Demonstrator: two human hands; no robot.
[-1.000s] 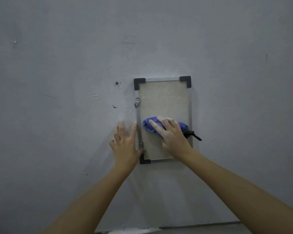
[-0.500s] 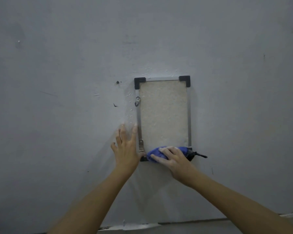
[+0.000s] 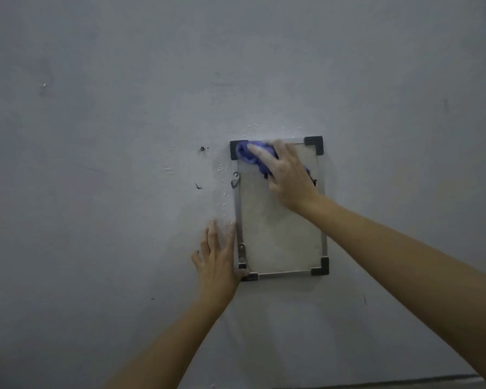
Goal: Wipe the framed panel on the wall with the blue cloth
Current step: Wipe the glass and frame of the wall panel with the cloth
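Observation:
A small framed panel (image 3: 281, 237) with a beige face, thin metal frame and black corner pieces hangs on a grey wall. My right hand (image 3: 288, 175) presses a bunched blue cloth (image 3: 249, 156) against the panel's top left corner, fingers spread over it; a dark tag of the cloth pokes out at the right. My left hand (image 3: 218, 259) lies flat on the wall beside the panel's lower left edge, fingers apart, thumb touching the frame near the bottom left corner.
The grey wall (image 3: 96, 192) fills the view, with a small screw hole (image 3: 202, 148) and a dark mark (image 3: 198, 186) left of the panel. Two metal brackets (image 3: 235, 178) sit on the frame's left side. A dark strip runs along the bottom right.
My right hand has carried the cloth from mid-panel down to the bottom edge, then up to the top left corner. My left hand has stayed beside the frame.

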